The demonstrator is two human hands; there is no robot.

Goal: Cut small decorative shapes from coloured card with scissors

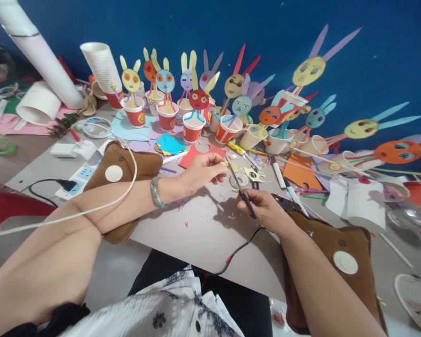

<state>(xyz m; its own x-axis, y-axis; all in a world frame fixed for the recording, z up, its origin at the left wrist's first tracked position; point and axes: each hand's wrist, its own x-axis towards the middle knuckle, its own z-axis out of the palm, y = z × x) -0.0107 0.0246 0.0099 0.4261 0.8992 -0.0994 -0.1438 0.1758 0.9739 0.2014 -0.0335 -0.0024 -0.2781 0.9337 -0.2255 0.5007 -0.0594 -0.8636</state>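
Observation:
My left hand (208, 168) is over the middle of the table, its thumb and fingers pinched together on a small pale yellow piece beside the scissor tips. Black-handled scissors (246, 202) are in my right hand (263, 209), their blades pointing up and away toward the left fingertips. Just behind the blades lies a yellow paper scrap (254, 174) with cut-out shapes, near a clear round roll (240, 180). Small clippings are scattered on the grey table (199, 234) beneath both hands.
Paper cups (135, 116) with rabbit-faced paper figures line the blue wall. Brown cushions (337, 262) lie under both forearms. A white cable (101, 208) crosses my left arm. A power strip (77, 179) is at left; markers (278, 172) and an orange sheet (301, 173) are at right.

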